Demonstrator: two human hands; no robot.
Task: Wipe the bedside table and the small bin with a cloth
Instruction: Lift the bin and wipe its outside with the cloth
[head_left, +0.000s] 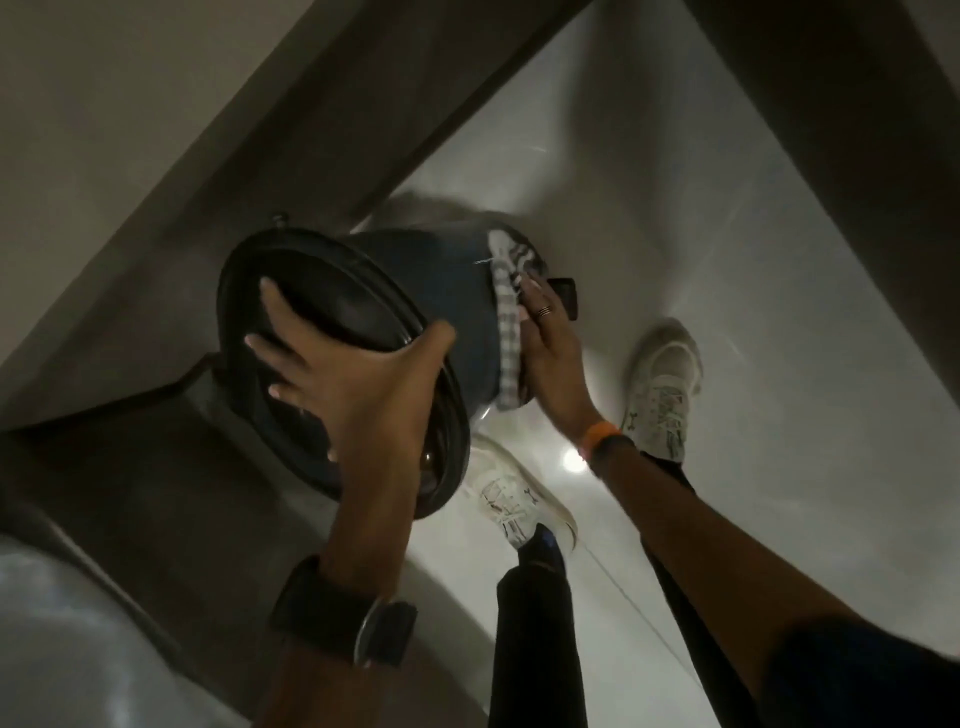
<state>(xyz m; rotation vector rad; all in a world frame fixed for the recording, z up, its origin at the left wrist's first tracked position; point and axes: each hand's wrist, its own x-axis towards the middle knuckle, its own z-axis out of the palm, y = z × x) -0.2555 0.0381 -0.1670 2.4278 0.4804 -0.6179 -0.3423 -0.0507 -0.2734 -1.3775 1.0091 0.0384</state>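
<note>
A small dark blue bin (441, 291) with a black lid is lifted off the floor and tipped on its side, lid toward me. My left hand (343, 374) grips the lid's rim, fingers spread over the lid and thumb on its edge. My right hand (545, 338) presses a grey-and-white checked cloth (506, 322) flat against the bin's side wall. A black pedal (566, 296) sticks out near the bin's base, just past my right fingers. The bedside table cannot be made out for certain in this dim view.
My two feet in pale sneakers (660, 384) stand on a glossy light tiled floor (779, 312) below the bin. A dark wooden edge (363, 119) runs diagonally at upper left, and a dark furniture piece (104, 441) sits at left. Light bedding (62, 623) shows at bottom left.
</note>
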